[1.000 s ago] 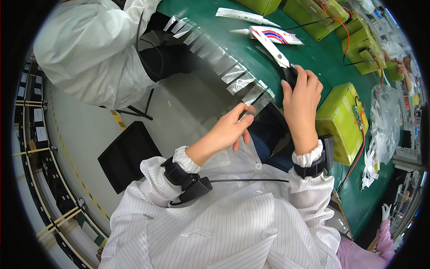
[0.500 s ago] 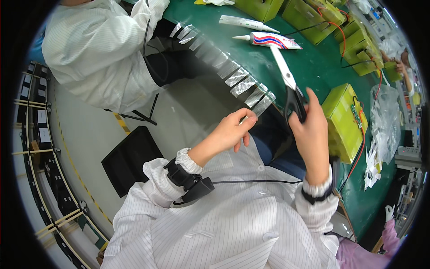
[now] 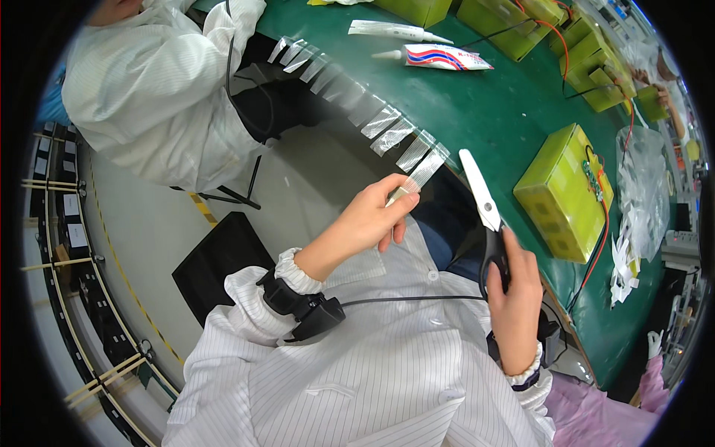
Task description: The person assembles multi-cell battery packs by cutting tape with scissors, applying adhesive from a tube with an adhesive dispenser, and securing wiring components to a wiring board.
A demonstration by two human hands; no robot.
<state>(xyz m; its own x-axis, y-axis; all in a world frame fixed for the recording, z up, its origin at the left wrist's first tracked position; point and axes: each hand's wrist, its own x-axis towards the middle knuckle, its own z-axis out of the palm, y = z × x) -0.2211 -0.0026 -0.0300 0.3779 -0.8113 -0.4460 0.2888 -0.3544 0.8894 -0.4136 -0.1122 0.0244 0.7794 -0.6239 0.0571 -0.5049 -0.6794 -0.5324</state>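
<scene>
My left hand (image 3: 366, 216) pinches the near end of a clear, ribbed strip of tape (image 3: 424, 173). The strip's other end reaches the table edge. More cut tape strips (image 3: 328, 78) hang in a row along that edge. In my right hand (image 3: 518, 302) is a pair of scissors (image 3: 481, 190) with white blades and black handles. The blades look closed and point away from me, beside the table edge. Right of the scissors stands a yellow-green wrapped block (image 3: 562, 190) with a small circuit board and red and black wires.
On the green table (image 3: 491, 119) lie a plain white nozzle tube (image 3: 398, 31) and a striped nozzle tube (image 3: 450, 58). More green blocks (image 3: 495, 26) stand behind. Clear plastic bags (image 3: 640, 194) lie at right. A person in a white coat (image 3: 153, 97) sits at left.
My right hand has drawn the scissors back toward me, away from the striped tube. My left hand has shifted slightly left, and the tape strip in its fingers now shows clearly.
</scene>
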